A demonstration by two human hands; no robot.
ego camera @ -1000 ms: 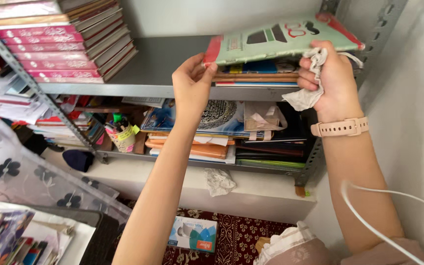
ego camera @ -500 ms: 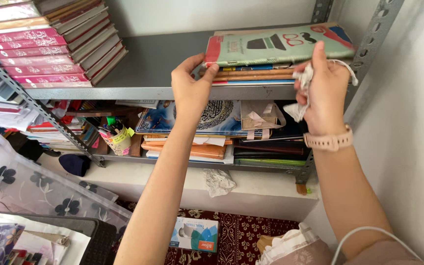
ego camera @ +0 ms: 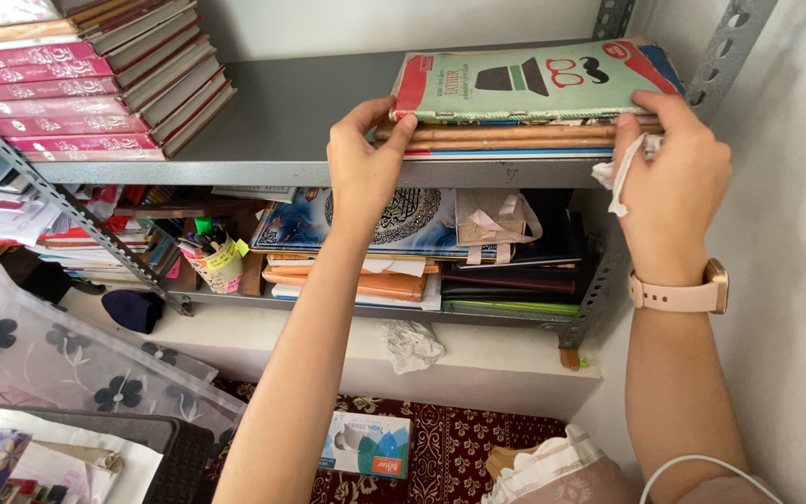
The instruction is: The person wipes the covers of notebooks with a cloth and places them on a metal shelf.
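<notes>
Both hands at a green book on the top shelf.

Near: tissue box [ego camera: 367, 444] on the red carpet [ego camera: 459, 448]. Left hand [ego camera: 363, 163] grips the book's [ego camera: 524, 82] left corner, thumb on its spine. Right hand [ego camera: 672, 187], fingers curled on a white cloth [ego camera: 619, 168], presses the right edge. Book lies flat atop a stack on the shelf [ego camera: 291, 121].

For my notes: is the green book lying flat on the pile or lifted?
Flat. The green book rests on the pile; left hand and right hand touch its edges.
</notes>
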